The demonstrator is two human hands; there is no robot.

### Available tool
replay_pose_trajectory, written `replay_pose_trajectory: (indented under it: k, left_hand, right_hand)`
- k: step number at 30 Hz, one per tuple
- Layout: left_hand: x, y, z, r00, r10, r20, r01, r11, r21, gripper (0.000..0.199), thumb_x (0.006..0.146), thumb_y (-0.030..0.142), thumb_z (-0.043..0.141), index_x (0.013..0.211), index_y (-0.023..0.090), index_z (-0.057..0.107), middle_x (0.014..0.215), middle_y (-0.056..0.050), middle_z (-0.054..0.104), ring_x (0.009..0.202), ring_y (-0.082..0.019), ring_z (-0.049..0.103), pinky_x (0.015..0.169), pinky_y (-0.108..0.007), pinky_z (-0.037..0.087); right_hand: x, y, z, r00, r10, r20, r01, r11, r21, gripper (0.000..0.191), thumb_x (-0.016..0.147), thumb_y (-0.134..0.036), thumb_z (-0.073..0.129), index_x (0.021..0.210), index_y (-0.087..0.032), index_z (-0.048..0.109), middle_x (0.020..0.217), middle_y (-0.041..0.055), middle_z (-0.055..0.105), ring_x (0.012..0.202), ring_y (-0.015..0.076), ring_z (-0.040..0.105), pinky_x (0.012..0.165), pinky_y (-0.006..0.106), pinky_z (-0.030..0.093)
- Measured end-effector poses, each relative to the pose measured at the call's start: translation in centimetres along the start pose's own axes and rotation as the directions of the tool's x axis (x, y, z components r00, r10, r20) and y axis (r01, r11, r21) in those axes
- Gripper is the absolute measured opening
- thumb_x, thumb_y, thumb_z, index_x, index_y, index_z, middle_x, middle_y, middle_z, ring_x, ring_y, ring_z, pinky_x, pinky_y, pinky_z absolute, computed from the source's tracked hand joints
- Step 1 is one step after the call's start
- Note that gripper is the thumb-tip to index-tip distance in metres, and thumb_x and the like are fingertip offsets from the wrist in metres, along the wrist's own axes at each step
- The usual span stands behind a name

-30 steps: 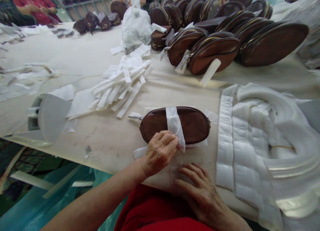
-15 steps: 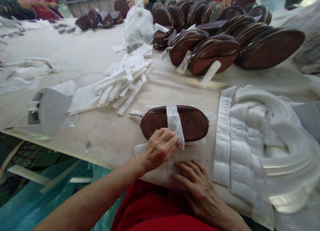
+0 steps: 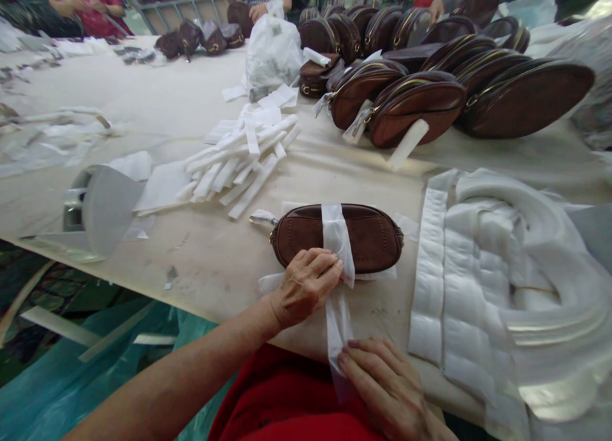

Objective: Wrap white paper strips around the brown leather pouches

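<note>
A small brown oval bag (image 3: 299,234) lies on its side near the table's front edge, with a clear-wrapped zipper pull at its left end. A thin white translucent strip (image 3: 335,227) is wrapped across its middle and runs toward my body. My left hand (image 3: 306,285) has its fingers closed on the strip at the bag's near edge. Below it, my right hand (image 3: 387,380) grips the strip's loose tail (image 3: 338,329) at the table edge; its thumb is mostly hidden. Thin white sheeting pokes out from under the bag.
White padding strips (image 3: 239,157) are heaped behind left, near a grey tape dispenser (image 3: 102,205). A stack of white plastic sleeves (image 3: 459,269) lies at right. Several finished-looking brown bags (image 3: 421,106) stand at the back right, beside a filled plastic bag (image 3: 275,49). Other people work across the table.
My right hand has drawn toward my body and closed on the strip's tail, which now shows stretched below the bag. My left hand stays on the strip. The view has shifted slightly.
</note>
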State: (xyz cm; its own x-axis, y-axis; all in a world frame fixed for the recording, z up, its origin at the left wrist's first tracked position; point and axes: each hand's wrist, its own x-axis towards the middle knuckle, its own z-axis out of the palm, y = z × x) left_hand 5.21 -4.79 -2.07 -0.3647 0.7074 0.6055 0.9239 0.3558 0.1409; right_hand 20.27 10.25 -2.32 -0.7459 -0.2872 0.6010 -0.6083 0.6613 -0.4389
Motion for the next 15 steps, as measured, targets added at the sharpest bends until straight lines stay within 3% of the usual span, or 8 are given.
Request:
replay_pose_trajectory:
  k: [7,12,15]
  left_hand:
    - [-0.2,0.0,0.0,0.998,0.046,0.030,-0.048,0.996,0.076,0.016,0.090,0.015,0.052,0.105,0.011,0.057,0.095,-0.009,0.064,0.097,-0.020,0.059,0.077,-0.033,0.050]
    - [-0.1,-0.2,-0.1,0.997,0.079,0.022,-0.080,0.993,0.091,0.014,0.090,0.012,0.051,0.102,0.008,0.058,0.095,-0.010,0.065,0.095,-0.022,0.060,0.074,-0.033,0.050]
    - [0.0,-0.2,-0.1,0.996,0.087,0.028,-0.089,0.992,0.087,0.015,0.091,0.010,0.048,0.101,0.006,0.058,0.096,-0.011,0.065,0.095,-0.022,0.060,0.075,-0.034,0.051]
  right_hand:
    - [1.0,-0.6,-2.2,0.994,-0.092,0.051,0.096,0.991,-0.094,0.033,0.090,-0.004,0.036,0.094,-0.016,0.067,0.076,0.0050,0.073,0.079,0.0157,0.068,0.085,0.028,0.053]
    - [3.0,-0.5,-3.6,0.963,-0.160,0.218,0.190,0.974,-0.121,0.019,0.086,-0.006,0.054,0.091,-0.018,0.068,0.079,0.0034,0.074,0.078,0.0168,0.069,0.084,0.028,0.054]
    - [4.4,-0.3,-4.5,0.938,-0.232,0.258,0.271,0.954,-0.128,0.022,0.086,-0.003,0.052,0.085,-0.017,0.069,0.075,0.0015,0.073,0.073,0.0158,0.068,0.081,0.028,0.054]
